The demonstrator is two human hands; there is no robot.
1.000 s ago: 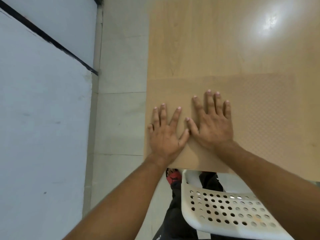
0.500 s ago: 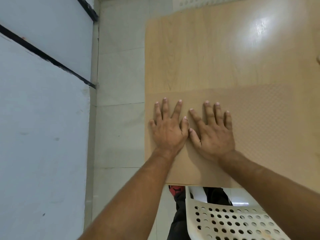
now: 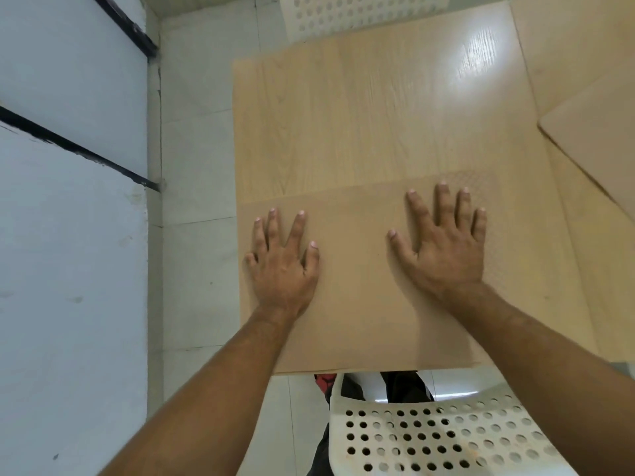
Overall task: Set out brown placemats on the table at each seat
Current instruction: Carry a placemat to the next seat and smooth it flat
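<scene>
Brown placemat point(image 3: 357, 290) lies flat on the light wood-grain worktop point(image 3: 360, 125), at the near edge, in front of the white perforated chair point(image 3: 436, 438) at bottom — its near edge runs along the worktop's near edge, left edge close to the worktop's left side. Mat surface shows a fine embossed diamond texture, clearest at the far right corner. Both hands press palm-down on the mat, holding nothing. Left hand point(image 3: 283, 266) sits near the mat's left edge, fingers splayed and pointing away from the person, little finger close to the edge. Right hand point(image 3: 443, 250) sits toward the mat's right half, fingers spread wide, fingertips near the far edge. The 2 hands are well apart, a bare strip of mat between them. Both bare forearms reach in from the bottom of the head view. A 2nd white perforated chair point(image 3: 360, 13) shows at the far side of the worktop, partly cut off at top. At the right another light-wood board-like piece point(image 3: 598, 139) lies at an angle with a rounded corner — cannot tell what it is. Glare spot on the worktop at upper right. Pale tiled floor point(image 3: 196, 166) to the left, then a light wall point(image 3: 68, 235) with dark strips.
</scene>
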